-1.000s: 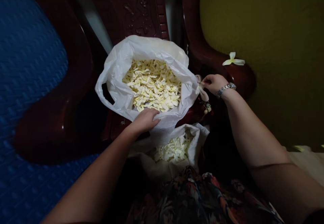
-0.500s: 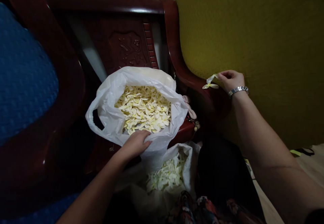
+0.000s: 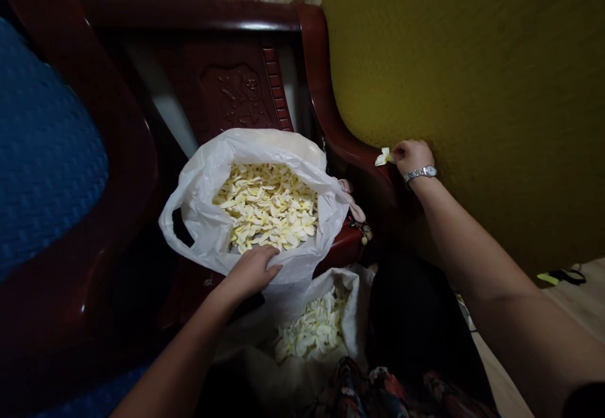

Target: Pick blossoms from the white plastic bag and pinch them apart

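A white plastic bag (image 3: 203, 229) stands wide-mouthed on the wooden seat, with many pale yellow-white flowers (image 3: 269, 207) inside. My left hand (image 3: 253, 273) grips the near rim of this bag, fingers over the inside and thumb outside. Out to the right, above the chair's armrest, my right hand (image 3: 413, 156) pinches one white flower with a yellow centre (image 3: 384, 157); its petals point left, away from the fingers. A silver watch is on that wrist. Below the plastic bag, a whitish sack (image 3: 352, 307) holds more white flowers (image 3: 314, 326), close to my lap.
The dark red wooden chair has a carved backrest (image 3: 239, 96) and a curved right armrest (image 3: 350, 140). A yellow-green foam mat (image 3: 463, 77) stands upright on the right, a blue woven surface (image 3: 47, 147) on the left. A small charm (image 3: 366, 232) hangs beside the bag.
My right hand has moved a little left and slightly down, and the flower in it has turned. The left hand stays on the bag's rim.
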A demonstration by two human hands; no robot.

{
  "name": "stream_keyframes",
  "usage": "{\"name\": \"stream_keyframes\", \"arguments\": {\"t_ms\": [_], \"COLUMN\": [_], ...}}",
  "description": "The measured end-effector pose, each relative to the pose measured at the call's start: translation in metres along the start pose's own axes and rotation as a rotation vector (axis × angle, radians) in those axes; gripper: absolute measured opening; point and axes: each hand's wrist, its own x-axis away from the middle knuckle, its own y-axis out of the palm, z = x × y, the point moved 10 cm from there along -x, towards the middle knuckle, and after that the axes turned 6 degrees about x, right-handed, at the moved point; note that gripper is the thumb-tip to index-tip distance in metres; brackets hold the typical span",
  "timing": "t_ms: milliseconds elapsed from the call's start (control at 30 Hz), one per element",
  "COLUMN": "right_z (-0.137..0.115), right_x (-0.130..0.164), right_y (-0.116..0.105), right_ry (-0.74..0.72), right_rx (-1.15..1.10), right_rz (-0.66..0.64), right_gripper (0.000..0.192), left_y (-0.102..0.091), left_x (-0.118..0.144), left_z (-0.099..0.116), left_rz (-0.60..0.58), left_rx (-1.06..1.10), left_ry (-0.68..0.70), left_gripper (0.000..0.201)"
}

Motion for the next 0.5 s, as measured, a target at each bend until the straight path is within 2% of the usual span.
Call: {"name": "stream_keyframes", "arguments": {"t_ms": [100, 367, 433, 500], "right_z": [0.000, 0.011, 0.008, -0.008], "right_x": [0.005, 0.014, 0.024, 0.040], "right_y": [-0.003, -0.024, -0.034, -0.047], "right_ry": [-0.031, 0.032, 0.050, 0.044], "right_rx": [-0.005, -0.205, -0.298, -0.447], "right_rz": [0.033, 0.101, 0.160, 0.228], "right_gripper": [0.020, 0.017, 0.018, 0.019], "left_y": [-0.002, -0.002, -0.002, -0.003], "left_x": [0.001, -0.002, -0.003, -0.004], "left_z": [0.003, 0.001, -0.002, -0.006], "left_rz": [-0.003, 0.006, 0.024, 0.051], "left_rx": [0.003, -0.011, -0.010, 0.010], "left_ry": [0.011, 0.019, 0.004, -0.015], "left_gripper": [0.046, 0.051, 0.051, 0.051]}}
